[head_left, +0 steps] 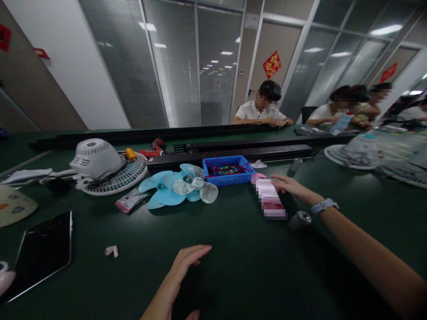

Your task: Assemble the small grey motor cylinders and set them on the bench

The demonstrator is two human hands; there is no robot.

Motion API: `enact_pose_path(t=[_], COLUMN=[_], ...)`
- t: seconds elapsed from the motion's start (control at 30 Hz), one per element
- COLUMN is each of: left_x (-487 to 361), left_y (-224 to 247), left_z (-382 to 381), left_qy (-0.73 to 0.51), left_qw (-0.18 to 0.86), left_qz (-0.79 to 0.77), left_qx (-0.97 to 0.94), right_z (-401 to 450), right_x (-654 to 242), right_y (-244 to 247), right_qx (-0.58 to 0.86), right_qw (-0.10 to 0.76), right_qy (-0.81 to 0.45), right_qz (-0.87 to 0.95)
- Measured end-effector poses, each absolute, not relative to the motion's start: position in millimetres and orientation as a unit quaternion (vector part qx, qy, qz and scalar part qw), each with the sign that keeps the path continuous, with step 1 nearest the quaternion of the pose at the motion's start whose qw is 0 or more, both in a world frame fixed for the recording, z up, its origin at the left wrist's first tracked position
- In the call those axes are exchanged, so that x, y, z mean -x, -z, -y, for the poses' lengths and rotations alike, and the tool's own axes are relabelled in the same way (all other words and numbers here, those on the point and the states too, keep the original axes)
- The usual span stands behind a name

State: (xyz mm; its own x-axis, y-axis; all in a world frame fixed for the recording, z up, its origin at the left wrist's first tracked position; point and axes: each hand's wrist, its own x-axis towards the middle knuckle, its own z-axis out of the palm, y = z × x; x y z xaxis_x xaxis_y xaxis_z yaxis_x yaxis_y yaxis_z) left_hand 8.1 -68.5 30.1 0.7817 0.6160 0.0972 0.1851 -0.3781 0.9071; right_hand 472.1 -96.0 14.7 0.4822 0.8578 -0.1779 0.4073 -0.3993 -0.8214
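My left hand (187, 263) hovers low over the green table, fingers stretched out and nothing in it. My right hand (295, 187), with a light watch on the wrist, reaches to the right edge of a pink phone (269, 195) lying on the table. Its fingers are extended and look to touch the phone's edge; the phone's screen is blurred. Just below that hand stands a silver metal cylinder (300, 219), and a similar metal cylinder (296, 164) is beyond it. Left of the phone are a blue bin (230, 178) of wires and light-blue fan blades (167, 189).
A white fan head (96, 158) on its round guard, a red drill (155, 149), a dark tablet (46, 253) and a white earbud (112, 251) occupy the left side. Long black metal rails (233, 155) run across the back. Other people (263, 109) sit at the far side.
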Motion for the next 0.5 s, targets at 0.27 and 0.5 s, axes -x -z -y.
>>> enact_pose_path(t=[0.27,0.5], left_x=[-12.5,-13.8], left_y=[-9.9,-7.8], left_z=[51.3,48.9], left_qy=[-0.203,-0.183], left_qw=[0.555,0.585], left_qz=[-0.236,-0.261], left_qx=[-0.771,-0.746], right_z=[91.7,93.6], right_x=[-464.5,-466.5], right_y=[-14.5,-8.4], right_qx=[0.77,0.756], right_qw=[0.388,0.392], right_qy=[-0.292,-0.31], right_qz=[0.414,0.423])
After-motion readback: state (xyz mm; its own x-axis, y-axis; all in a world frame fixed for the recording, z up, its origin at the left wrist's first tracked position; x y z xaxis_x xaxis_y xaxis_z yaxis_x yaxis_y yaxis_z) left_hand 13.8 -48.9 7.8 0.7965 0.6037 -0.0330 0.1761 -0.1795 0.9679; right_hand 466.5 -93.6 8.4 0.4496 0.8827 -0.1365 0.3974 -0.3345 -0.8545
